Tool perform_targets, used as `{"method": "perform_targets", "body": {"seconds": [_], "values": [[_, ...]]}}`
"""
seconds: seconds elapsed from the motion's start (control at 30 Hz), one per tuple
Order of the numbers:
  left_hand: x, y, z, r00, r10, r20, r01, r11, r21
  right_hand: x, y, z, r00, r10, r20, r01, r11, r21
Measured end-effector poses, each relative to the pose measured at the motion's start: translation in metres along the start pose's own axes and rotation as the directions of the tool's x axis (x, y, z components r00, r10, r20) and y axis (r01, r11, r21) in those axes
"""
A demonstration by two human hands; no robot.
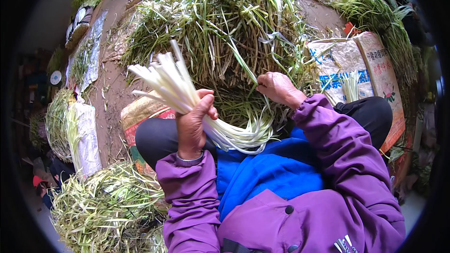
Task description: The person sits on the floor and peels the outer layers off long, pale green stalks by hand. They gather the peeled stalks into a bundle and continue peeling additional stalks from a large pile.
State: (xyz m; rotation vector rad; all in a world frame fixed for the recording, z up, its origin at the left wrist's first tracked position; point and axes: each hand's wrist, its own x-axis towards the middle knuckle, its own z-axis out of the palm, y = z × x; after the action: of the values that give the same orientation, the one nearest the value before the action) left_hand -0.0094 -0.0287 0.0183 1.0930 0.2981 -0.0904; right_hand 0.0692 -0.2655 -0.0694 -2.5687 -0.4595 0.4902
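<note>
My left hand (195, 123) grips a thick bunch of pale leafy stalks (177, 88), perhaps blanched garlic chives. Their white ends fan out to the upper left, and the thin yellow-green leaves (246, 133) droop over my lap. The fingers of my right hand (279, 88) are pinched on a long green-and-white stalk (240, 58), which slants down from a big heap. That heap of leafy stalks (225, 31) stands right in front of me, brown at its lower part and green on top. Below my right hand, trimmed leaves (239, 105) lie in shadow.
A small pale bundle (351, 86) rests on a printed woven sack (327, 66) at the right. Loose leaves (105, 203) are piled at lower left. Another sack (140, 109) lies by my left knee. Farther left, chives lie beside white sheeting (86, 137). A person (44, 188) is partly visible there.
</note>
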Motion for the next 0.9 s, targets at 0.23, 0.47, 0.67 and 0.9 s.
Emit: {"method": "perform_targets", "body": {"seconds": [0.23, 0.47, 0.67, 0.9], "values": [[0.002, -0.026, 0.013, 0.993, -0.116, 0.006, 0.115, 0.988, 0.101, -0.046, -0.046, -0.049, 0.957, -0.267, -0.113, 0.289, 0.910, 0.298], [-0.002, -0.042, 0.017, 0.961, -0.184, 0.205, 0.207, 0.974, -0.093, -0.071, -0.072, -0.049, 0.909, -0.410, -0.074, 0.409, 0.845, 0.345], [-0.004, -0.031, 0.012, 0.987, -0.085, 0.138, 0.105, 0.984, -0.146, -0.083, -0.067, -0.053, 0.926, -0.371, -0.070, 0.366, 0.835, 0.411], [0.000, -0.007, -0.007, 0.997, 0.063, -0.042, -0.071, 0.970, -0.232, -0.096, -0.010, -0.014, 0.803, -0.495, 0.333, 0.491, 0.865, 0.105]]}}
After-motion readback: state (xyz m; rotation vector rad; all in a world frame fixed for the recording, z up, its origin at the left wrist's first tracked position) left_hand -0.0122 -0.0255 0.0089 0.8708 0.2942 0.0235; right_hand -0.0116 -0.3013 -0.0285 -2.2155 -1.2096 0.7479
